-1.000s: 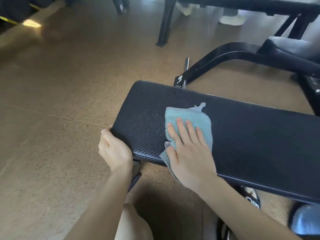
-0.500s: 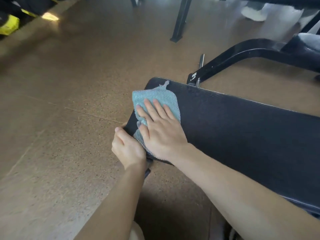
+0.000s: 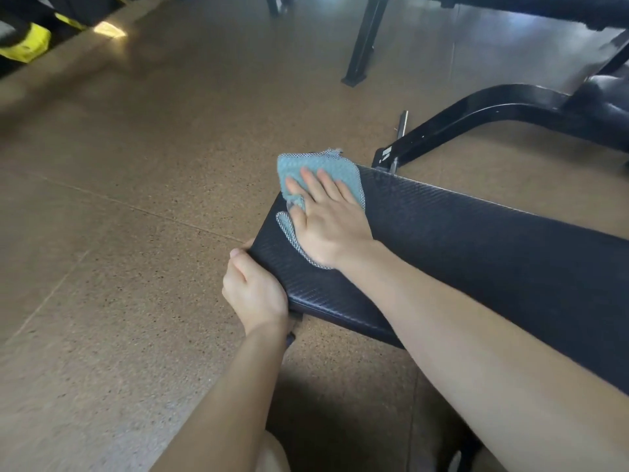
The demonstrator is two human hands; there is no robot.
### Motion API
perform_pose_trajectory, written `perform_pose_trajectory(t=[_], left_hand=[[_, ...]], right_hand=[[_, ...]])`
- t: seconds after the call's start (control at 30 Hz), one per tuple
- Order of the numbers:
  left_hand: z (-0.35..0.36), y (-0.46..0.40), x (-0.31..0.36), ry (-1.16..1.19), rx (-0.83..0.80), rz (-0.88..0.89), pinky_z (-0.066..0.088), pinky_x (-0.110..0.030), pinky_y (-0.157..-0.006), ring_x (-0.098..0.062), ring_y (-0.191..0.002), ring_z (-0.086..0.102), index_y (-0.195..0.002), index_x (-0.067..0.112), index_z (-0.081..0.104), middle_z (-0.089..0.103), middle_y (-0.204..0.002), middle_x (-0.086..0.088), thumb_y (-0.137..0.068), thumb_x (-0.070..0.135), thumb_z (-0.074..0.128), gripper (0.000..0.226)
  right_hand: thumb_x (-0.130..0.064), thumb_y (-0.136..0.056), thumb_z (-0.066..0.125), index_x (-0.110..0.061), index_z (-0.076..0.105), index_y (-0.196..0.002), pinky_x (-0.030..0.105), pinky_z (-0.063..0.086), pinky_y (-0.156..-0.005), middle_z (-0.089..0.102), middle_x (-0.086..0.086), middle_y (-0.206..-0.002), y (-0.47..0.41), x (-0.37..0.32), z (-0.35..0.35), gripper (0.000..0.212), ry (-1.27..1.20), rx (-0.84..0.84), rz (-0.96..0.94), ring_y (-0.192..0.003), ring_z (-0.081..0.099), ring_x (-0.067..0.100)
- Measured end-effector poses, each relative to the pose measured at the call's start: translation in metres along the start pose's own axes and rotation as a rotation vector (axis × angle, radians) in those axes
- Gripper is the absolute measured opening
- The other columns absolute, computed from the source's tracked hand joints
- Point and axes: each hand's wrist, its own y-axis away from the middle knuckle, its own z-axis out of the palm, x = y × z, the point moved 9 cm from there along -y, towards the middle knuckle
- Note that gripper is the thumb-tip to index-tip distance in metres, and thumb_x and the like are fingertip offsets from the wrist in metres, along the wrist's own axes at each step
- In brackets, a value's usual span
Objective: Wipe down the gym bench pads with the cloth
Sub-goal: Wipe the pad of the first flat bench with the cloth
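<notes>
A black textured bench pad [image 3: 459,240] runs from the middle of the view to the right edge. A teal cloth [image 3: 306,166] lies on the pad's far left corner and hangs slightly over its end. My right hand [image 3: 326,219] lies flat on the cloth with straight fingers, pressing it onto the pad. My left hand [image 3: 253,291] grips the near left corner of the pad, thumb on top, its fingers curled under the edge and hidden.
The bench's black curved frame [image 3: 476,114] stretches behind the pad toward another dark pad [image 3: 609,93] at the right. A black upright leg [image 3: 364,39] of other equipment stands farther back. Brown speckled floor [image 3: 119,233] spreads to the left. Yellow-and-black items [image 3: 27,46] sit at top left.
My right hand has slid the cloth leftward along the pad, from its middle to the far left corner. My left hand has kept its grip on the near corner.
</notes>
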Motion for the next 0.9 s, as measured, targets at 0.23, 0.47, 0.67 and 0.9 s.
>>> perform_pose_trajectory(t=[0.23, 0.47, 0.67, 0.9], left_hand=[[-0.001, -0.007, -0.003, -0.021, 0.009, 0.026, 0.037, -0.022, -0.077, -0.018, -0.087, 0.06, -0.095, 0.018, 0.071, 0.066, -0.082, 0.011, -0.106, 0.019, 0.032, 0.041], [-0.002, 0.0, 0.0, -0.045, 0.053, 0.042, 0.037, -0.008, -0.068, -0.003, -0.073, 0.053, -0.098, 0.015, 0.07, 0.063, -0.085, 0.012, -0.107, 0.017, 0.029, 0.042], [-0.001, -0.003, -0.005, -0.084, 0.046, 0.017, 0.041, -0.026, -0.07, -0.004, -0.074, 0.055, -0.088, 0.013, 0.069, 0.063, -0.082, 0.006, -0.105, 0.025, 0.027, 0.047], [0.0, -0.003, -0.007, -0.081, 0.045, -0.007, 0.043, -0.031, -0.076, -0.009, -0.082, 0.058, -0.091, 0.021, 0.073, 0.066, -0.087, 0.008, -0.102, 0.028, 0.028, 0.047]], right_hand=[[-0.042, -0.104, 0.006, -0.023, 0.009, -0.163, 0.042, -0.002, -0.127, 0.001, -0.002, -0.171, 0.092, -0.043, 0.015, 0.062, -0.011, -0.012, -0.207, -0.158, -0.008, 0.018], [-0.039, -0.108, 0.015, -0.029, 0.022, -0.162, 0.036, -0.004, -0.126, 0.011, -0.007, -0.171, 0.0, -0.025, 0.002, 0.055, 0.007, -0.025, -0.233, -0.157, 0.0, 0.014], [-0.038, -0.106, 0.015, -0.031, 0.022, -0.16, 0.039, 0.016, -0.122, 0.029, 0.003, -0.163, -0.051, 0.055, -0.016, 0.055, -0.026, 0.021, -0.021, -0.149, 0.025, 0.024], [-0.046, -0.094, 0.001, -0.014, 0.042, -0.151, 0.041, 0.033, -0.107, 0.059, 0.011, -0.124, 0.021, 0.157, -0.026, 0.078, 0.039, 0.141, 0.214, -0.116, 0.051, 0.032]])
